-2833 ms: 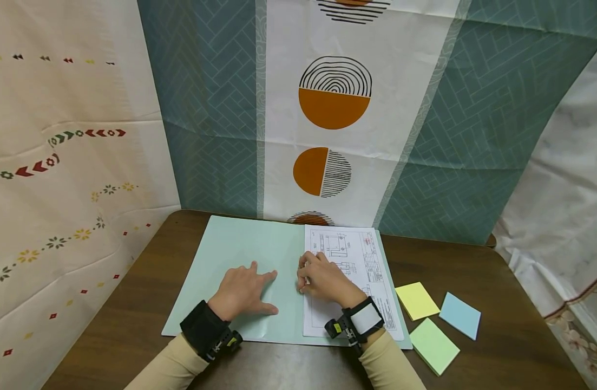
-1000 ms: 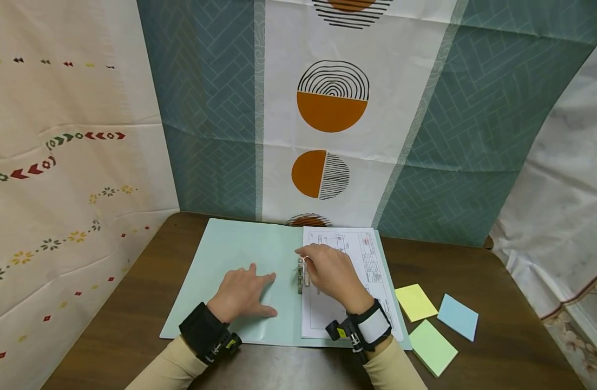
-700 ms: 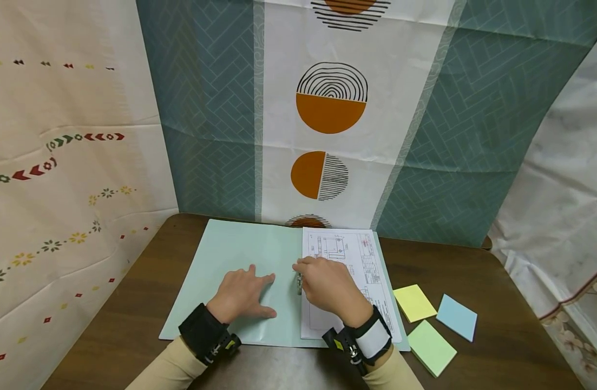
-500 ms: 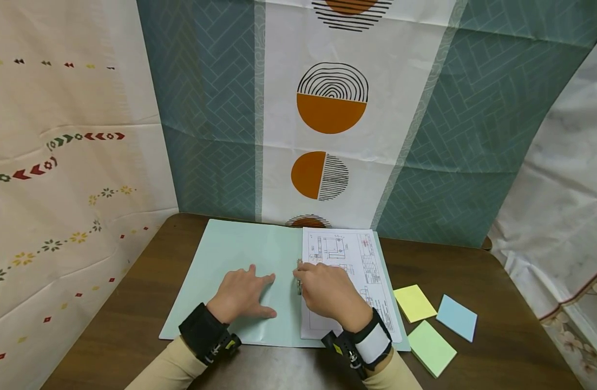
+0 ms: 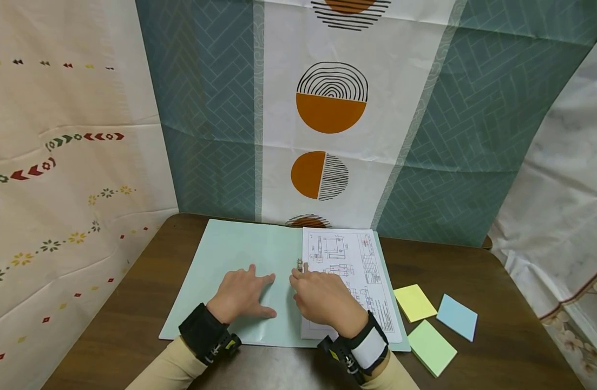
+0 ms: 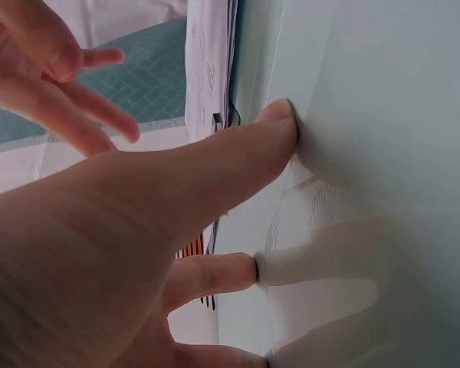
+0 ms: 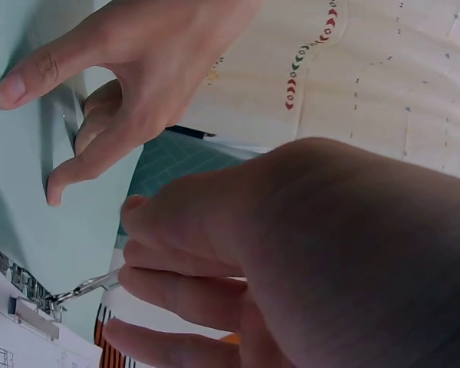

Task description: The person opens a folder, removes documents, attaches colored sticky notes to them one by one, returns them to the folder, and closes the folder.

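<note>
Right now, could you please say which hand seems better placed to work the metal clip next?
Probably the right hand: its fingers are at the lever of the metal clip. The left hand rests, spread, on the pale green folder, apart from the clip.

The head camera is looking forward and down over the whole folder (image 5: 249,244) from farther back — the wrist cameras are peering, turned sideways, from close behind the left hand (image 5: 241,295) and right hand (image 5: 325,298), both sharing folder and hands.
</note>
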A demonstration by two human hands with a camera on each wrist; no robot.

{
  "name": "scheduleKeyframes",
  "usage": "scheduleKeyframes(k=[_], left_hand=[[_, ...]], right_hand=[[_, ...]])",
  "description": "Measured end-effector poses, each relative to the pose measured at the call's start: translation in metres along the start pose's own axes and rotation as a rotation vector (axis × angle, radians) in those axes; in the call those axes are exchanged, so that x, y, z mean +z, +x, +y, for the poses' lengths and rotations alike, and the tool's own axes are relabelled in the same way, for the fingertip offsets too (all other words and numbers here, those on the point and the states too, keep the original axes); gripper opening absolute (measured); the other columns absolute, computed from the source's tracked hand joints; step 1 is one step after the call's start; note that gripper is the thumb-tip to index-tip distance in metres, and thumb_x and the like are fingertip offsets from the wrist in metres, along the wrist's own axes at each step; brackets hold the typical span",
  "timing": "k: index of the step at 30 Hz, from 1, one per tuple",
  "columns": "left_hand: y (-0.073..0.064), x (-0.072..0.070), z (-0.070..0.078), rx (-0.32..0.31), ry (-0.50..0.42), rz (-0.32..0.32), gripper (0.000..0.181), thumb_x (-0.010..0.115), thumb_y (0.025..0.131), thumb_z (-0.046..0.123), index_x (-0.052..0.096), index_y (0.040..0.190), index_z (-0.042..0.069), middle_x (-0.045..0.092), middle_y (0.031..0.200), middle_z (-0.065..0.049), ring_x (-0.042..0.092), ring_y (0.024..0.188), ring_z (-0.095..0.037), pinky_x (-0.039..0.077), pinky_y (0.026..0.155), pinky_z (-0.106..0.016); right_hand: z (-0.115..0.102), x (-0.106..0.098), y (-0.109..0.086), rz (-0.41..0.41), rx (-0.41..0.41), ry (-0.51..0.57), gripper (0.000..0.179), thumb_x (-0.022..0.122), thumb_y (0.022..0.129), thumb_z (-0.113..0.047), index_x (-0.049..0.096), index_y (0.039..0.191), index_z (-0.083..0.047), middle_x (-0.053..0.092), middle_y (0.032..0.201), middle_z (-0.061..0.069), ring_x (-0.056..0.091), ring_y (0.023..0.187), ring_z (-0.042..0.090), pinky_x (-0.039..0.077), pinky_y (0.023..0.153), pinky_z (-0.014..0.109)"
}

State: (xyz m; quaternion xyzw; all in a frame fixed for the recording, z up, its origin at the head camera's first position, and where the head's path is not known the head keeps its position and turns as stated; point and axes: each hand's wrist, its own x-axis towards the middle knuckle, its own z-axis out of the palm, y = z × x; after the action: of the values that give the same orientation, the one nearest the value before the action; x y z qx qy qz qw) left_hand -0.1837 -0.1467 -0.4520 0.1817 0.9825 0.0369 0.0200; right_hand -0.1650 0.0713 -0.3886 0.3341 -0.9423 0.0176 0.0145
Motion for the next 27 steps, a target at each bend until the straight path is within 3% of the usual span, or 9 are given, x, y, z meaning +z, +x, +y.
scheduleKeyframes(k=[11, 17, 27], left_hand=[[0.000, 0.001, -0.001, -0.006, -0.004, -0.004, 0.084, 0.096, 0.077, 0.066, 0.076, 0.146, 0.022, 0.074, 0.129, -0.028, 0.066, 0.082, -0.036, 0.057, 0.071, -0.049], [0.000, 0.002, -0.002, -0.006, -0.005, -0.008, 0.083, 0.096, 0.078, 0.065, 0.076, 0.146, 0.021, 0.075, 0.132, -0.029, 0.068, 0.084, -0.037, 0.058, 0.072, -0.049], [0.001, -0.001, 0.000, -0.004, 0.000, -0.018, 0.084, 0.095, 0.079, 0.066, 0.075, 0.148, 0.022, 0.074, 0.138, -0.030, 0.071, 0.089, -0.039, 0.060, 0.075, -0.051]], right_hand=[[0.000, 0.003, 0.001, -0.041, 0.042, 0.019, 0.044, 0.077, 0.105, -0.021, 0.074, 0.147, -0.006, 0.073, 0.156, 0.007, 0.076, 0.137, 0.029, 0.069, 0.083, 0.049], [0.003, 0.006, 0.003, -0.030, 0.067, 0.042, 0.049, 0.077, 0.106, -0.022, 0.070, 0.151, -0.003, 0.070, 0.160, 0.010, 0.071, 0.145, 0.030, 0.068, 0.093, 0.052], [0.014, 0.018, 0.013, 0.002, 0.094, 0.067, 0.058, 0.074, 0.109, -0.028, 0.062, 0.158, 0.001, 0.059, 0.170, 0.013, 0.062, 0.154, 0.041, 0.068, 0.095, 0.058]])
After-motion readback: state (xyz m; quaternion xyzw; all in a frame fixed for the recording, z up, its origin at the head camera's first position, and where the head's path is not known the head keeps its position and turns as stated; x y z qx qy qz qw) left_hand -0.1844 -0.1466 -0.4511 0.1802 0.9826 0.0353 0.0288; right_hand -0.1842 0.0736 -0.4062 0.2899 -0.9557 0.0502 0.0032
